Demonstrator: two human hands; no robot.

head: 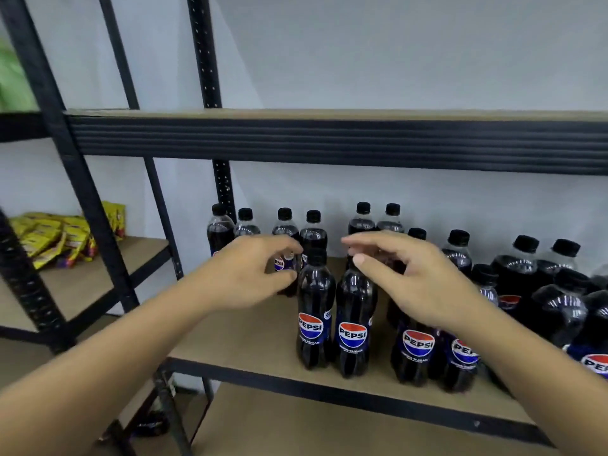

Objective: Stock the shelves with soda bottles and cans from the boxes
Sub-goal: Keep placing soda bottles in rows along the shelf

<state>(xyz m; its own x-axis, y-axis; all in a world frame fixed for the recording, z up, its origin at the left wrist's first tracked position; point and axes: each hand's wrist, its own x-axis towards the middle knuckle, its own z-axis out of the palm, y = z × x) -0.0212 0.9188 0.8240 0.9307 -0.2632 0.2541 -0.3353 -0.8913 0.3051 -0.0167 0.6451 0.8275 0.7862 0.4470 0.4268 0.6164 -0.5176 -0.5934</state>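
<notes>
Our left hand (253, 274) and right hand (411, 278) hovered at two front bottles (316, 311), fingers loosely spread, probably squaring the row.

At least sixteen Pepsi bottles (316, 307), two hands (253, 274) (418, 284), several snack packets (59, 238)

The front bottle (354, 324) has its cap hidden under the right hand's (418, 278) fingers (362, 241), so contact there cannot be told. Behind the left hand's (250, 274) fingers (283, 246), a rear bottle (285, 227) shows only cap, shoulder and a sliver of label. Far right of the right fingers, an edge bottle (595, 353) is cut off (label half gone). Far left of the left fingers, yellow packets (59, 238) blur unreadably.
</notes>
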